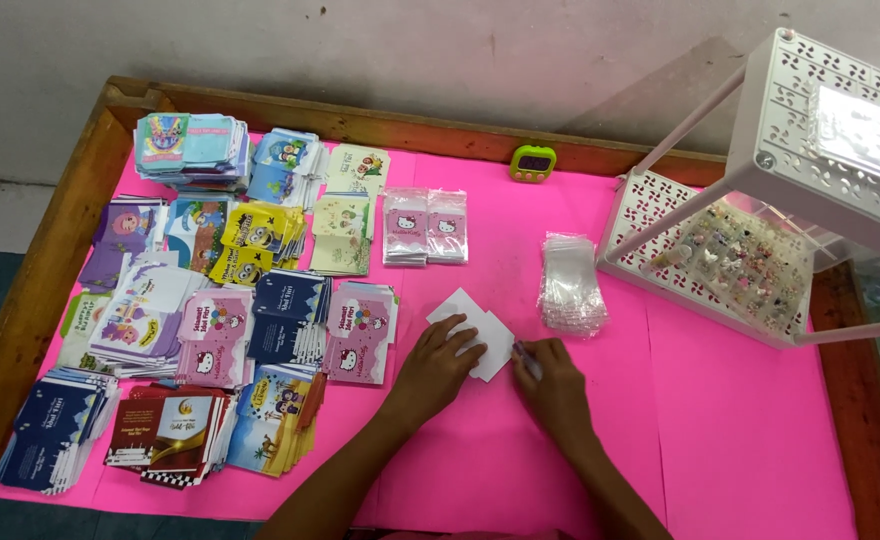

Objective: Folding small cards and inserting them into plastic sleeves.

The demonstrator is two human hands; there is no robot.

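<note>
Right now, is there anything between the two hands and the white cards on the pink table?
Nothing visible. The left hand already rests on the white cards, and the right hand touches their right edge. The stack of clear plastic bags lies apart, to the right.

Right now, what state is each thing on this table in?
White cards: flat, overlapping, under left hand.
Right hand: pinching a small clear item, too small to identify.
Clear bags: piled loosely.
Envelope stacks: sorted by design.
Rack: upright, trinkets on its lower shelf.
Timer: display unreadable.
</note>
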